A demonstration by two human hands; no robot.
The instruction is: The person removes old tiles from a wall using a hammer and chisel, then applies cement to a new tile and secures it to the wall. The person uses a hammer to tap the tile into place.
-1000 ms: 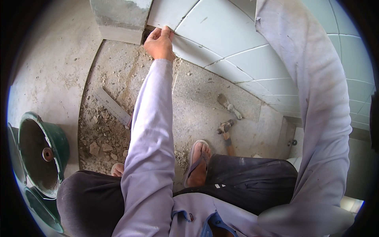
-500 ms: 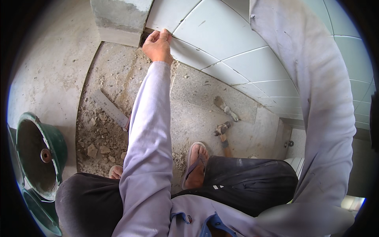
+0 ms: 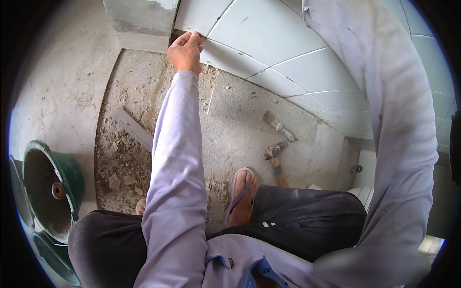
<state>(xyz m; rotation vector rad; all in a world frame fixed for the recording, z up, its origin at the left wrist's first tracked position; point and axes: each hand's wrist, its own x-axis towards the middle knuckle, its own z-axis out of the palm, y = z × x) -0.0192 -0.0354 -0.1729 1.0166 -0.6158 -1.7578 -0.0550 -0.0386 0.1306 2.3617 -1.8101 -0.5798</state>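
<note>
My left hand (image 3: 185, 52) reaches to the foot of the tiled wall, beside the grey pillar (image 3: 140, 21). Its thumb and fingers are pinched together at a dark gap below a white wall tile (image 3: 199, 17). Whatever lies between the fingertips is too small or hidden to make out. A lower tile (image 3: 230, 58) runs along the floor just right of the hand. My right arm (image 3: 401, 120) is raised along the wall, and its hand is beyond the top of the picture.
A hammer (image 3: 274, 152) and a cement-crusted trowel-like tool (image 3: 278, 126) lie on the concrete floor. A metal straightedge (image 3: 133, 127) rests by rubble (image 3: 117, 168) to the left. Green buckets (image 3: 77, 182) stand at the far left. My sandalled foot (image 3: 242, 194) is planted near the hammer.
The view has shifted slightly, so the wall and floor tools appear a little farther right. My left hand stays pinched at the gap and sits slightly more to the left.
</note>
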